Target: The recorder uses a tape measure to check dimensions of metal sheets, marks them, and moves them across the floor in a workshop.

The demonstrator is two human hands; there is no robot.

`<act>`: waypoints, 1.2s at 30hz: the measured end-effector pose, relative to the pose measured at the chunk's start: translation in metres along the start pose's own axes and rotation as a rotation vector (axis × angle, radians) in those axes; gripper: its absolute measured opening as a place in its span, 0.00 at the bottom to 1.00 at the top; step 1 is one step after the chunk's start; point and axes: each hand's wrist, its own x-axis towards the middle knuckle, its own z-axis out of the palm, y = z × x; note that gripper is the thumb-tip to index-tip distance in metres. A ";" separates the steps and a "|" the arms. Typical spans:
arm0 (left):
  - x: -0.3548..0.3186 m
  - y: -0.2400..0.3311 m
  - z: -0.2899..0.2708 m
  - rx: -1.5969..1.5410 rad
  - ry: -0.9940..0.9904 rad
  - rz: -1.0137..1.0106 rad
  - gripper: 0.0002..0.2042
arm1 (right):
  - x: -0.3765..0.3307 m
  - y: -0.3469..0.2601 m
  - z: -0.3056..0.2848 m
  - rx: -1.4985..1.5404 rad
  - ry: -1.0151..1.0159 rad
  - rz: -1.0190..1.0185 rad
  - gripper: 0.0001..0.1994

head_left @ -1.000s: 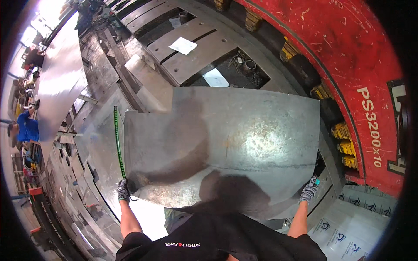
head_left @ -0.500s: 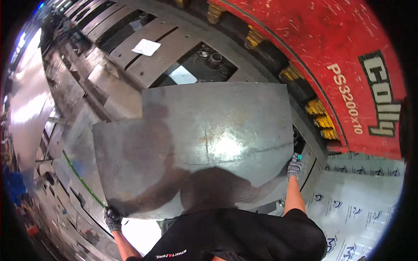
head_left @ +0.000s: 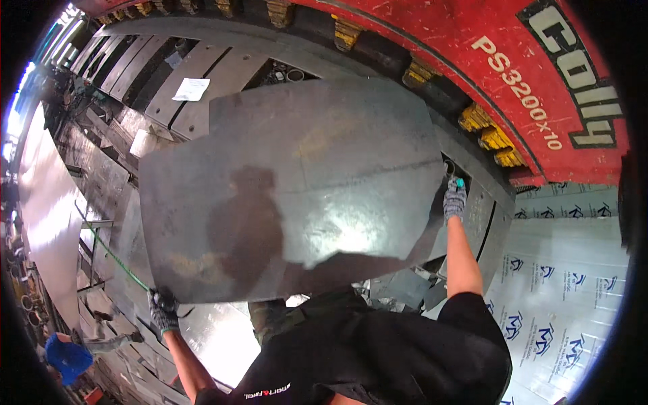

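You have swung the steel sheet (head_left: 297, 196) round and carried it toward the red press (head_left: 472, 74) in the last second — a second ago it lay over the slatted bed with the press off to your right; now its far edge sits just under the press's front, close to the yellow tool blocks (head_left: 486, 128); I judge the sheet is being lined up with the machine and not yet set down.

Nearest you, your left hand (head_left: 163, 312) in its grey glove is closed round the sheet's near left corner; it was level with your chest a second ago and now reaches lower and further left; a green cord (head_left: 115, 260) runs just beside it. Your right hand (head_left: 455, 198), also gloved, is clamped on the sheet's right edge, arm stretched out, where before it held the near right corner.

By count: one sheet in your grip; two gloved hands; one white paper slip (head_left: 191, 89) on the bed slats beyond the sheet's far left corner; one red press at the far edge; one person in a blue cap (head_left: 67, 358) low on your left.
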 end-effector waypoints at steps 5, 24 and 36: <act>0.030 0.014 -0.004 0.012 -0.137 -0.105 0.16 | -0.018 0.011 -0.019 0.010 0.074 -0.203 0.16; -0.131 -0.082 0.262 1.545 -0.827 0.299 0.08 | -0.171 -0.093 -0.131 -0.216 0.166 0.362 0.16; -0.148 -0.221 0.217 0.296 -0.142 -0.287 0.17 | -0.254 -0.054 -0.071 0.464 -0.066 0.836 0.09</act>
